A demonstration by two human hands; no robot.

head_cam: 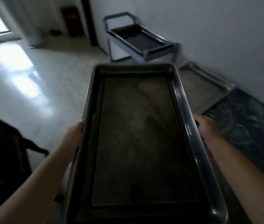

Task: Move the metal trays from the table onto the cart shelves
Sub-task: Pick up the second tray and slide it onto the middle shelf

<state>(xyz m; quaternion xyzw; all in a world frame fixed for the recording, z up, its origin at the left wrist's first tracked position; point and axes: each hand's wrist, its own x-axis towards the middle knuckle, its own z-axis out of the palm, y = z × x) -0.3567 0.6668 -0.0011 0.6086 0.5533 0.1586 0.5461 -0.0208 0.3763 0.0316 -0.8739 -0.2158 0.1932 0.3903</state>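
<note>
A large dark metal tray fills the middle of the view, held level and lengthwise in front of me, above the floor. My left hand grips its left long rim and my right hand grips its right long rim, fingers hidden under the edges. The cart stands farther ahead against the wall, with a handle at its far end and a dark tray lying on its top shelf. Another metal tray lies on the table at the right.
A dark patterned cloth covers the table along the right wall. Pale tiled floor spreads left toward a bright window. A dark object, blurred, stands at the left edge. A red box sits in the far corner.
</note>
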